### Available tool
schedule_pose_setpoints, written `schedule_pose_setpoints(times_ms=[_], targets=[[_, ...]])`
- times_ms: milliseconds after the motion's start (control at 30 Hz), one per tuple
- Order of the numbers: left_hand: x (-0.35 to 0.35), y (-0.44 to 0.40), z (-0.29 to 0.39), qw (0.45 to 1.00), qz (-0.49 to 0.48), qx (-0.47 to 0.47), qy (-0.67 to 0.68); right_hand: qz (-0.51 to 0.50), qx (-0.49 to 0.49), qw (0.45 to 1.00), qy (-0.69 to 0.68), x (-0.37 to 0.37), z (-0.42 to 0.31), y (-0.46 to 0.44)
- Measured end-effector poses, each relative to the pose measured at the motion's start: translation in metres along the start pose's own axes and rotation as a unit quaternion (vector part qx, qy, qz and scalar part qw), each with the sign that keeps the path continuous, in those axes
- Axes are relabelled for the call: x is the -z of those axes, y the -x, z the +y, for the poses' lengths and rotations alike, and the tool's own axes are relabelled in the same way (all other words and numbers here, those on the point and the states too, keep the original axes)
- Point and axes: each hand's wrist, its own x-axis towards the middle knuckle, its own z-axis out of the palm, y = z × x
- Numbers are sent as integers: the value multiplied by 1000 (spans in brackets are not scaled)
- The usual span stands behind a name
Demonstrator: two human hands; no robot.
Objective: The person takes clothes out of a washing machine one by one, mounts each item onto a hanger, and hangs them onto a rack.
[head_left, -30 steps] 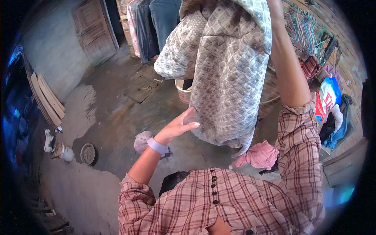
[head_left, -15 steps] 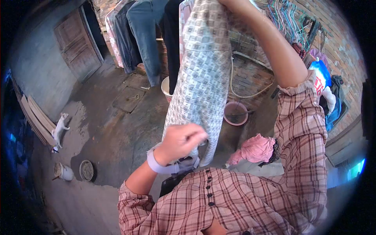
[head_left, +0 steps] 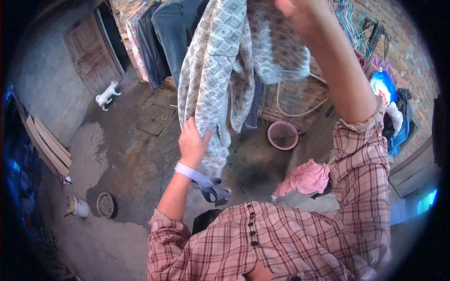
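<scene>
A grey-and-white patterned, quilted-looking garment [head_left: 213, 61] hangs in front of me, its top beyond the upper edge of the view. A sleeve-like part spreads to the right. My left hand [head_left: 193, 143] presses its fingers around the garment's lower left edge, thumb toward me. Round that wrist goes a pale lavender band [head_left: 187, 172], with a bunched grey cloth [head_left: 214, 191] hanging beside it. My right hand [head_left: 300, 10] is raised at the top, beside the garment's upper right part; its fingers are blurred and cut off by the frame.
Jeans [head_left: 171, 35] and other clothes hang at the brick wall, with hangers [head_left: 349, 23] at upper right. On the floor are a pink basin [head_left: 283, 146], a white bucket [head_left: 78, 207] and a round tub [head_left: 106, 204]. A pink cloth [head_left: 304, 179] lies near me; a white cat [head_left: 108, 95] stands by the door.
The garment has swung left and spread out, showing its sleeve-like part. My left hand has moved up and left onto its edge. The cat has walked toward the door.
</scene>
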Motion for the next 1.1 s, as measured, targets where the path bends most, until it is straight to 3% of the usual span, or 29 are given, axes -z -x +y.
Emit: schedule_pose_setpoints(times_ms=[33,67,167,233,333,433,533,567,633,700,767,833,933,967,1000,1033,1100], targets=[[-4,0,-15,999,3,2,44,2,1,1000,14,7,-3,3],[-51,-17,-7,996,-6,-4,88,20,17,999,24,72,5,-7],[-21,-24,-17,937,-31,66,341,55,23,997,47,92,7,-14],[-6,-26,-38,808,-90,198,548,32,1,996,82,123,18,-20],[41,-33,-38,682,-120,209,690,32,3,993,110,153,50,-30],[96,-45,-51,562,-137,226,784,84,-114,983,121,138,71,-11],[135,-56,4,481,-128,229,837,-19,-285,949,134,142,98,30],[137,-58,8,481,-137,229,835,-74,-351,917,175,137,104,50],[138,-62,14,482,-154,228,832,-288,-444,768,360,138,129,80],[130,-67,22,457,-179,246,836,-404,-221,678,573,97,121,125],[129,-65,38,457,-188,248,833,-473,-115,805,340,73,127,163],[121,-65,45,446,-208,269,828,-449,-159,846,240,39,120,193],[108,-62,36,470,-206,279,811,-332,-7,855,398,32,160,207],[105,-62,30,486,-201,279,803,-279,-72,897,334,35,162,204],[106,-64,26,506,-193,260,799,-223,-137,927,267,40,161,195],[107,-67,15,563,-201,237,766,-165,-199,946,196,45,161,185],[105,-72,-9,666,-214,191,688,-114,-185,975,40,54,160,169]])
